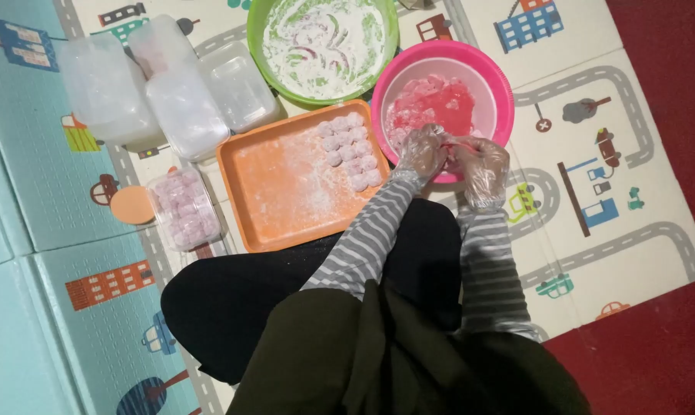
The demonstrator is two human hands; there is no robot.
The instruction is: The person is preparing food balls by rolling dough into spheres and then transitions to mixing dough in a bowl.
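Gloves of thin clear plastic covered both hands; the left hand (422,152) and right hand (478,160) pinched one soft pink dough lump (447,146) over the round pink bowl's (501,92) near rim, just beside the floured orange tray (286,192).

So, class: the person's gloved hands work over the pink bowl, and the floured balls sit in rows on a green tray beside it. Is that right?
Not quite. The head view shows the tray is orange, not green; the green thing is the floury bowl behind it. The rest holds: the left hand and right hand, both in clear gloves, work over the pink bowl, with the floured balls in rows on the tray.
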